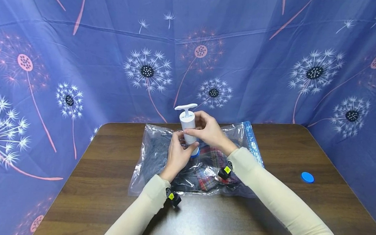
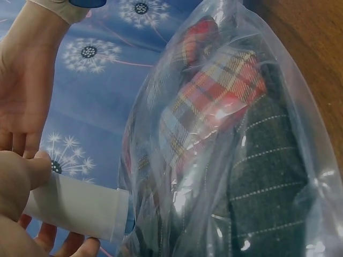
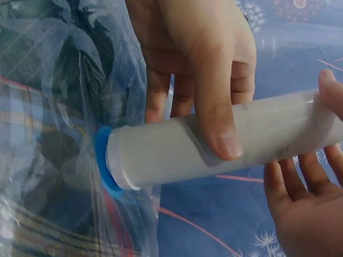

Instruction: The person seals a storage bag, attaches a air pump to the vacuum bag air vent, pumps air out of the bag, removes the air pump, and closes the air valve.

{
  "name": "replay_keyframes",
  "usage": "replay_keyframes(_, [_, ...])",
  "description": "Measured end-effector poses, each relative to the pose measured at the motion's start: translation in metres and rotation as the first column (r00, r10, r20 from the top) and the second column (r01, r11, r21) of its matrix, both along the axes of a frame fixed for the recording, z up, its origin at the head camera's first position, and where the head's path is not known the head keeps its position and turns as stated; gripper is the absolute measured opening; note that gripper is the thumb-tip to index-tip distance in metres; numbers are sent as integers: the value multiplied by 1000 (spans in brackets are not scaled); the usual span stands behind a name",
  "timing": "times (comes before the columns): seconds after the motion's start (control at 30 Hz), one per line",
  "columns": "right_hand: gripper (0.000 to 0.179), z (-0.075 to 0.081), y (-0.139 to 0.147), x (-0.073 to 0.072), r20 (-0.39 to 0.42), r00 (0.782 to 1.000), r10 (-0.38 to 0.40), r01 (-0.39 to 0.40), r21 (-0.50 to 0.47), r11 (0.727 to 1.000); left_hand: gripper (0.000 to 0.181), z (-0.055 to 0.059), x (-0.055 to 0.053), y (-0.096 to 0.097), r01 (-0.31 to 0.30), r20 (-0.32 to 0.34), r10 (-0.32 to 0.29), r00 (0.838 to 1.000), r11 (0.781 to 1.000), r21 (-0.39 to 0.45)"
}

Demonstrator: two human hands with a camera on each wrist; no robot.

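Observation:
A white hand pump (image 1: 187, 124) with a T-shaped handle (image 1: 186, 107) stands tilted over a clear plastic storage bag (image 1: 153, 158). Its lower end sits at a blue ring valve (image 3: 104, 160) on the bag. My left hand (image 1: 177, 152) grips the lower barrel, thumb across it near the valve. Higher up, my right hand (image 1: 209, 131) holds the barrel between thumb and fingers, below the handle. Folded clothes fill the bag: a red plaid garment (image 2: 214, 101) and a dark striped one (image 2: 265, 176).
A round blue cap (image 1: 307, 177) lies on the wooden table (image 1: 105, 206), right of the bag. The bag's blue zip edge (image 1: 253, 145) is on its right side. A blue curtain (image 1: 254, 82) with dandelion prints hangs behind and beside the table.

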State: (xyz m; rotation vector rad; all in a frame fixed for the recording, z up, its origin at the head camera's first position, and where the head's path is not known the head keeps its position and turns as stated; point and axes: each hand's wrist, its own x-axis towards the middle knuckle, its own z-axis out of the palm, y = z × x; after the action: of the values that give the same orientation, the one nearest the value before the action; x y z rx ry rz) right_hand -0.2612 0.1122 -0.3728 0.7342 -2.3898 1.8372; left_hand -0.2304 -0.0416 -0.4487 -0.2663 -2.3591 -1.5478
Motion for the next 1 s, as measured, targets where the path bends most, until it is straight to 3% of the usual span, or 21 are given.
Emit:
replay_keyframes(0.23, [57, 7, 6, 0, -21, 995, 94, -92, 82, 992, 59, 2, -2, 1, 9, 19, -8, 1000, 1000, -19])
replay_keyframes(0.43, [61, 9, 9, 1, -9, 990, 142, -141, 78, 987, 56, 2, -2, 1, 27, 32, -26, 999, 999, -29])
replay_keyframes(1.0, [66, 4, 13, 3, -34, 991, 130, -123, 169, 978, 54, 4, 0, 2, 49, 11, -48, 999, 997, -54])
